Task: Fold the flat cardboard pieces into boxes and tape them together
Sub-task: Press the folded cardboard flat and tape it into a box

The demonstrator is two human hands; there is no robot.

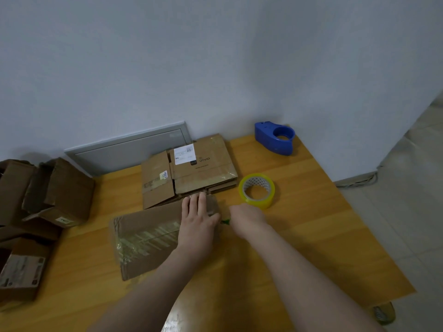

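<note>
Along the left edge of the table point(311, 224) sit several brown made-up boxes point(64, 192), some with flaps standing open, and one more box with a worn label point(21, 271) lies towards the near left corner. Right of them, around the middle of the table, lies the cardboard piece point(146, 238), flat, with shiny clear tape across its upper face. Beyond it, against the far edge, is a stack of flat cardboard point(203, 168); the top sheet bears a white label point(184, 154) and printed lettering.

The left hand point(197, 221) rests palm down on the right end of the cardboard piece, fingers straight and close together, pressing on it. The right hand point(247, 219) is just beside it at the same end of the piece, its back to the camera; its fingers are hidden, so I cannot tell whether they hold anything. A small green patch shows between the two hands.

Just beyond the right hand lies a yellowish tape roll point(257, 190), flat on the table. At the far right corner stands a blue tape dispenser point(275, 140)
</note>
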